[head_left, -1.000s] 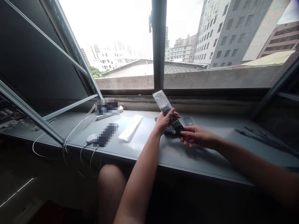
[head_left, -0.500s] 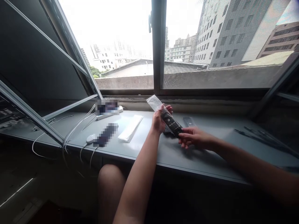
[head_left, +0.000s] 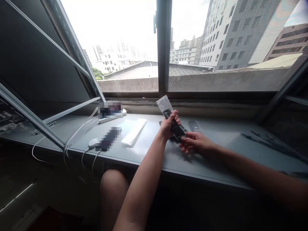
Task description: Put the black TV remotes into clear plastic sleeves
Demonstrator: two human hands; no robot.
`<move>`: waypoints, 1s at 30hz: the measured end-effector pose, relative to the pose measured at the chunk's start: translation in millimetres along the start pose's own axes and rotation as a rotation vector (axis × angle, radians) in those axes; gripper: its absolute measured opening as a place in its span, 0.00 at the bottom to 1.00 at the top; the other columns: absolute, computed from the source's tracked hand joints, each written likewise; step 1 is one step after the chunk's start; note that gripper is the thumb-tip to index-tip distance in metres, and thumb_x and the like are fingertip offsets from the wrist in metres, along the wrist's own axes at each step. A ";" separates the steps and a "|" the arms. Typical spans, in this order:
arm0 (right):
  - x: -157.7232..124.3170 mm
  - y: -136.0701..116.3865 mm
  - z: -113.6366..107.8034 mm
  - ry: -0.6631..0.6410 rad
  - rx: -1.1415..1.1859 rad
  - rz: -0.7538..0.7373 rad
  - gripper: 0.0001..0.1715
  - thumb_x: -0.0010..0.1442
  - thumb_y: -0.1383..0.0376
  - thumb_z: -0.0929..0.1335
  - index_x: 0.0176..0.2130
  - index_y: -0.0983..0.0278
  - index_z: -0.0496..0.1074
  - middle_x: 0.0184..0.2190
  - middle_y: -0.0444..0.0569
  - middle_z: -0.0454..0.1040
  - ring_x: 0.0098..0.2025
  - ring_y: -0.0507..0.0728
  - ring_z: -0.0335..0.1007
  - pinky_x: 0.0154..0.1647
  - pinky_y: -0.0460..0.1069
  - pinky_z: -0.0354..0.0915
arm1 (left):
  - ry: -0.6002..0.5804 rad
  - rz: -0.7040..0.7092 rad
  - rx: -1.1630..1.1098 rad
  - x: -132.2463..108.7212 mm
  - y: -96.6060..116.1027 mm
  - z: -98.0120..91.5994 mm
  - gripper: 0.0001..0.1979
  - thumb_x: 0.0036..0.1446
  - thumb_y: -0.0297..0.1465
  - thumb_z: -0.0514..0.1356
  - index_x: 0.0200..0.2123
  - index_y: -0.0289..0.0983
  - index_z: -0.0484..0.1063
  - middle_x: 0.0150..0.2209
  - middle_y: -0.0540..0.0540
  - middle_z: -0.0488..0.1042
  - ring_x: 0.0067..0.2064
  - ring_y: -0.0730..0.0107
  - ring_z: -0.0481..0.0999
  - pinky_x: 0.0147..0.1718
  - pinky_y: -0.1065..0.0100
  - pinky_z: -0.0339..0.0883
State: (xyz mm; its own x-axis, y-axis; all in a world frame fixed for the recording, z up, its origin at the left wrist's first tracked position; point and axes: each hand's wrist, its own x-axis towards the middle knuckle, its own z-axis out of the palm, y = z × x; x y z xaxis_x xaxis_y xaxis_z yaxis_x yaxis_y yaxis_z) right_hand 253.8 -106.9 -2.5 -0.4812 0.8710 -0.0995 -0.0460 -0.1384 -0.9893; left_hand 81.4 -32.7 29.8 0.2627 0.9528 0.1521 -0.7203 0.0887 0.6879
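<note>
My left hand [head_left: 168, 126] is closed around a black remote control [head_left: 176, 131] that sits partly inside a clear plastic bag [head_left: 164, 105]; the bag's empty end sticks up above my fingers. My right hand [head_left: 195, 143] pinches the lower end of the same remote from the right. Both hands hover just over the grey window ledge [head_left: 154, 150]. A second black remote [head_left: 195, 125] lies flat on the ledge just behind my right hand.
A folded white bag [head_left: 134, 132] lies left of my hands. Further left are a white mouse [head_left: 92, 143], a blurred dark device [head_left: 108, 138], a power strip [head_left: 111, 115] and white cables [head_left: 79, 130]. Black strips [head_left: 269, 141] lie at the far right. My knee [head_left: 113, 186] is below the ledge.
The bag and remote tilted more upright and my left hand wrapped tighter round them. My right hand slid slightly left along the remote's lower end.
</note>
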 end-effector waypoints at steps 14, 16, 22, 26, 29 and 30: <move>-0.5 -5.1 1.7 0.055 -0.004 -0.066 0.30 0.63 0.47 0.81 0.50 0.63 0.74 0.39 0.56 0.87 0.38 0.61 0.86 0.37 0.53 0.81 | -0.091 -0.022 0.068 -6.6 -0.9 -2.7 0.28 0.50 0.41 0.81 0.51 0.38 0.79 0.40 0.45 0.80 0.44 0.63 0.84 0.50 0.62 0.76; -0.1 -3.6 0.8 0.046 -0.011 -0.040 0.29 0.61 0.46 0.82 0.46 0.63 0.74 0.38 0.56 0.86 0.36 0.61 0.86 0.36 0.52 0.80 | -0.027 0.045 0.004 -2.8 3.5 -5.2 0.26 0.54 0.41 0.79 0.52 0.39 0.80 0.46 0.43 0.82 0.45 0.64 0.84 0.51 0.62 0.76; 2.4 5.4 -0.9 -0.026 -0.061 -0.001 0.27 0.63 0.45 0.80 0.40 0.62 0.72 0.32 0.51 0.85 0.28 0.57 0.82 0.26 0.48 0.75 | 0.200 0.242 -0.078 5.3 16.1 -13.5 0.17 0.63 0.40 0.74 0.51 0.42 0.79 0.38 0.52 0.75 0.30 0.82 0.70 0.32 0.76 0.67; 3.1 7.5 -0.6 0.033 0.044 -0.057 0.33 0.60 0.51 0.84 0.54 0.60 0.73 0.39 0.54 0.87 0.38 0.62 0.87 0.38 0.54 0.82 | 0.164 0.190 -0.049 7.1 9.4 -12.0 0.16 0.62 0.41 0.75 0.47 0.41 0.78 0.31 0.55 0.66 0.27 0.81 0.64 0.29 0.75 0.63; 1.9 6.2 0.5 0.065 0.107 -0.069 0.45 0.58 0.56 0.85 0.65 0.59 0.68 0.43 0.56 0.87 0.43 0.65 0.88 0.46 0.58 0.83 | 0.132 0.151 -0.036 6.8 3.1 -8.7 0.16 0.62 0.41 0.75 0.46 0.41 0.77 0.30 0.54 0.64 0.28 0.79 0.65 0.30 0.74 0.64; 1.1 5.5 1.2 0.068 0.118 -0.071 0.46 0.59 0.57 0.84 0.67 0.58 0.67 0.44 0.56 0.88 0.44 0.65 0.88 0.47 0.59 0.83 | 0.115 0.145 -0.038 6.3 1.8 -7.6 0.16 0.62 0.41 0.75 0.46 0.40 0.77 0.30 0.54 0.64 0.29 0.78 0.66 0.30 0.74 0.64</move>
State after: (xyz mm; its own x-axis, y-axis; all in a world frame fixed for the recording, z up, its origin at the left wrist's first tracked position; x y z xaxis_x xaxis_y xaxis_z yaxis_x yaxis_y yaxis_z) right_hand 252.0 -107.3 -8.0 -0.4128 0.9099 -0.0408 -0.1826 -0.1266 -0.9750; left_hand 76.9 -24.3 26.6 0.0810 0.9831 0.1639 -0.7693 -0.0428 0.6374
